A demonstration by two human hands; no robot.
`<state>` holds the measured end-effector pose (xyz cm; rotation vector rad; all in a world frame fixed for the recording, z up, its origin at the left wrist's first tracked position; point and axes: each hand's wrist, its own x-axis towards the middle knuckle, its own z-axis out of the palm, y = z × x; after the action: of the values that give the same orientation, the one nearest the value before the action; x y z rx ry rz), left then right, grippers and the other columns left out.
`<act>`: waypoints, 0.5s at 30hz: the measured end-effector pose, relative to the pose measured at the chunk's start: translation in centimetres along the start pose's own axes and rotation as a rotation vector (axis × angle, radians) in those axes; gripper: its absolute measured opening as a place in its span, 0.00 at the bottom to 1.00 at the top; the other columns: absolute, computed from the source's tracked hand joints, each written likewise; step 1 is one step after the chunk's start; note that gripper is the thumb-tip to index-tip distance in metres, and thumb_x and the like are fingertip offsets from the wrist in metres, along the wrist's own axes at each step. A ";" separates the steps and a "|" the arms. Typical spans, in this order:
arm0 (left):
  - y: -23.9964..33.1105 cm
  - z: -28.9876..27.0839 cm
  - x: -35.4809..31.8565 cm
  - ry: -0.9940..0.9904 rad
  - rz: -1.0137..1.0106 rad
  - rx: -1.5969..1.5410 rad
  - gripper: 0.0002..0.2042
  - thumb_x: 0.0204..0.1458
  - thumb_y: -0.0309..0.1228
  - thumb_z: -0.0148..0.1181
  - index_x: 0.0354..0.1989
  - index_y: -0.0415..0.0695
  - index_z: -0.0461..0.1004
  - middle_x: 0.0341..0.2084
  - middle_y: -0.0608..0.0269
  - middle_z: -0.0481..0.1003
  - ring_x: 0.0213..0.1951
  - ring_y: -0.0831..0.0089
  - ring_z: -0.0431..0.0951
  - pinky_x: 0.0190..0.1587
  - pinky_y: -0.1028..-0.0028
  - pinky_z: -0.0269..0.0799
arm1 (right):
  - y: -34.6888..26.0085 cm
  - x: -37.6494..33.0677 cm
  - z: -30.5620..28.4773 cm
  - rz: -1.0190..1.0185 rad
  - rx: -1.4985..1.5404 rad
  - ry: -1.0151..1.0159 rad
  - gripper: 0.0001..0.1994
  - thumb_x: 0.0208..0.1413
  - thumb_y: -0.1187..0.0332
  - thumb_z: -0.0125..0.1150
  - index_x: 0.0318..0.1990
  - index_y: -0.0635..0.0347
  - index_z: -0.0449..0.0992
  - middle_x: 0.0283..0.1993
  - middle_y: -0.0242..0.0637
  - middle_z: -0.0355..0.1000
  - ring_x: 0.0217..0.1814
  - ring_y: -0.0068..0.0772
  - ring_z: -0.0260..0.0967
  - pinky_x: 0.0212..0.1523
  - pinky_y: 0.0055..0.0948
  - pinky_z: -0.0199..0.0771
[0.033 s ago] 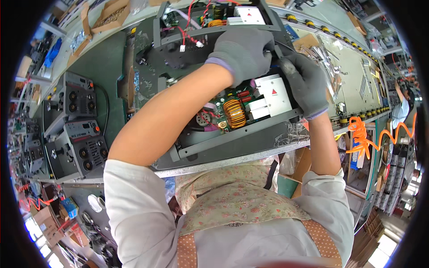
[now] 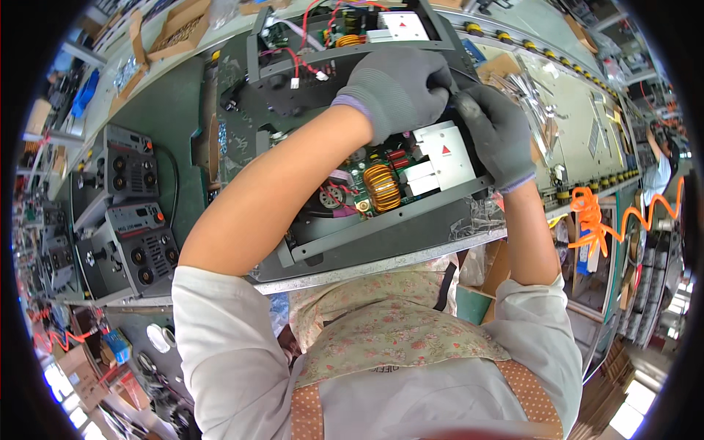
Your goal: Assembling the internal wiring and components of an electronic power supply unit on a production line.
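Note:
In front of me lies an open dark metal chassis (image 2: 378, 229) with electronics inside. A copper-wound coil (image 2: 382, 187) and a silver heatsink block (image 2: 447, 156) with a red triangle show within it. My left hand (image 2: 400, 89), in a grey glove, reaches over the far side with fingers pinched at the far right corner. Against that corner, fingertips close to the left ones, is my right hand (image 2: 497, 136), also gloved, its fingers curled. What the two hands grip is too small and covered to make out.
Behind stands a second open chassis (image 2: 352, 50) with loose red wires and white connectors (image 2: 321, 75). Two finished-looking machine housings (image 2: 139, 242) stand at the left. Metal strips (image 2: 535, 103) lie at the right, near a roller track (image 2: 528, 45). An orange coiled hose (image 2: 587, 220) hangs at right.
Both hands stay at the same corner, their fingers barely shifted. The near chassis and the one behind appear slightly farther left.

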<state>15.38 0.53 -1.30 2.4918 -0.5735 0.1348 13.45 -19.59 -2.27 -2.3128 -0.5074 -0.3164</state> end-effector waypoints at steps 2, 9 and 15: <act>0.3 0.0 -0.1 -0.031 0.062 -0.259 0.15 0.48 0.37 0.69 0.41 0.43 0.81 0.33 0.58 0.82 0.35 0.68 0.82 0.43 0.69 0.78 | 0.1 0.1 -0.1 0.014 -0.014 0.019 0.12 0.61 0.62 0.60 0.41 0.63 0.80 0.36 0.49 0.77 0.40 0.49 0.75 0.42 0.38 0.73; -1.4 0.0 0.1 -0.026 0.040 -0.154 0.12 0.49 0.36 0.69 0.39 0.44 0.83 0.32 0.57 0.82 0.34 0.66 0.82 0.42 0.69 0.77 | -0.9 0.0 0.2 0.230 -0.007 -0.032 0.18 0.57 0.58 0.67 0.49 0.62 0.78 0.41 0.45 0.80 0.42 0.41 0.78 0.44 0.36 0.76; -1.1 -0.6 -0.1 -0.147 -0.114 0.092 0.12 0.49 0.40 0.67 0.35 0.46 0.85 0.29 0.57 0.82 0.33 0.62 0.82 0.42 0.67 0.77 | 0.6 -0.1 0.6 0.287 0.142 -0.046 0.29 0.49 0.58 0.75 0.57 0.61 0.75 0.47 0.43 0.81 0.46 0.32 0.80 0.50 0.31 0.78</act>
<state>15.76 1.67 -1.39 2.6325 -0.4933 -0.0675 13.74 -19.62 -3.07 -2.2202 -0.2074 -0.0856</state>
